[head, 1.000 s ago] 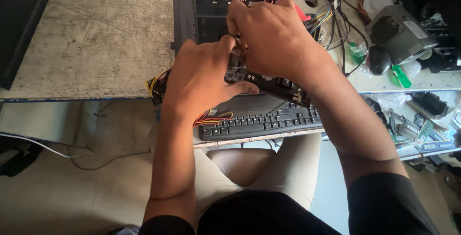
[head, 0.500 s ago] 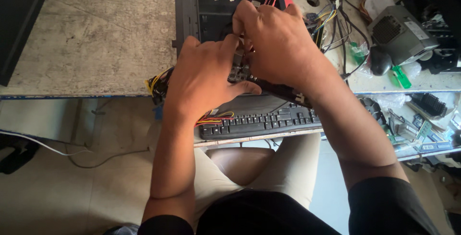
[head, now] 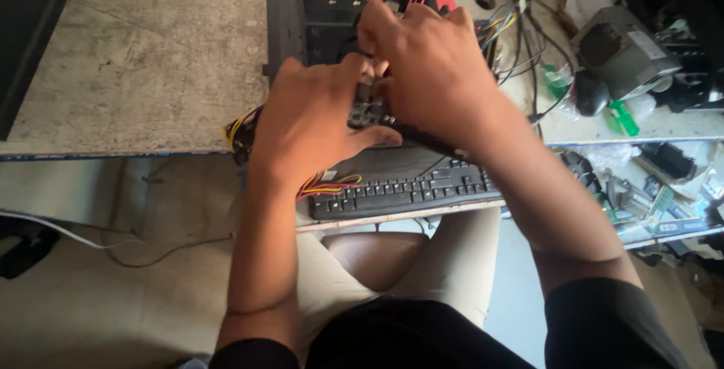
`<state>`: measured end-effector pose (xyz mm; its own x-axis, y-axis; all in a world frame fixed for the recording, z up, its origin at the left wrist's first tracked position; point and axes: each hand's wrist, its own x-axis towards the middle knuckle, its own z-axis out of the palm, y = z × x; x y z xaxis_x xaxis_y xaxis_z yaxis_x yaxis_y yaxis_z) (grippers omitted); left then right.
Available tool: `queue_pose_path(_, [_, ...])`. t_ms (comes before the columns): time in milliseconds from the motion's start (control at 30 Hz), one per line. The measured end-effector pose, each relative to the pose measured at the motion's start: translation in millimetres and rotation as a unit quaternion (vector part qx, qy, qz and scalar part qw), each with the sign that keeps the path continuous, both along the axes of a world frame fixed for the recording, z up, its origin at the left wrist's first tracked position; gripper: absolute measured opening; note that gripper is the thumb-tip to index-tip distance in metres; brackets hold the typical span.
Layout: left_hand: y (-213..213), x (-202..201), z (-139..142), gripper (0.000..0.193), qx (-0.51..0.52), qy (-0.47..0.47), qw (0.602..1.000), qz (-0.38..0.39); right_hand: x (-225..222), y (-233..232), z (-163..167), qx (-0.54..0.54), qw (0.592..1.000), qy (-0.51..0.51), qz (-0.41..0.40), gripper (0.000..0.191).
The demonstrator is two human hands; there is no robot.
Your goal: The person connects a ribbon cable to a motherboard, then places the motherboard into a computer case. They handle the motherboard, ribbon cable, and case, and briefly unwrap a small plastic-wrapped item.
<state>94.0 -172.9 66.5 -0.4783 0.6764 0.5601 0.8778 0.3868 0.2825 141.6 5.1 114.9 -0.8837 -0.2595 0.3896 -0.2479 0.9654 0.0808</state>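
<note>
My left hand (head: 317, 113) and my right hand (head: 434, 67) both grip a dark computer part (head: 369, 111), a long narrow board, at the open front of a black computer case (head: 317, 0) lying on a worn desk (head: 128, 60). My fingers cover most of the part. Its far end (head: 430, 139) sticks out to the right under my right wrist. A bundle of red, yellow and black wires (head: 328, 184) hangs below my left hand.
A black keyboard (head: 407, 188) rests on a pull-out tray above my knees. Tangled cables (head: 513, 15), a grey power supply (head: 622, 45), a black mouse (head: 590, 94) and green bits lie at the right. A lower shelf (head: 664, 203) holds loose circuit parts. A black box (head: 26, 30) stands far left.
Both hands, with the part, have shifted slightly up and towards the case opening; the grip looks the same.
</note>
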Motion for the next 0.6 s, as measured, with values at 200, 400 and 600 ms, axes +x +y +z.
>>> queue_pose_path(200, [4.0, 4.6, 4.7, 0.075, -0.003, -0.024, 1.000, 0.005, 33.4, 0.6, 1.2, 0.038, 0.996, 0.080, 0.031, 0.018])
queue_pose_path(400, [2.3, 8.4, 7.2, 0.076, 0.028, -0.037, 0.999, -0.025, 62.7, 9.8, 2.2, 0.028, 0.995, 0.065, 0.073, 0.053])
queue_pose_path(600, [-3.4, 7.5, 10.0, 0.086, 0.027, -0.046, 0.997, -0.052, 71.4, 7.4, 3.3, 0.047, 0.995, 0.048, 0.068, 0.064])
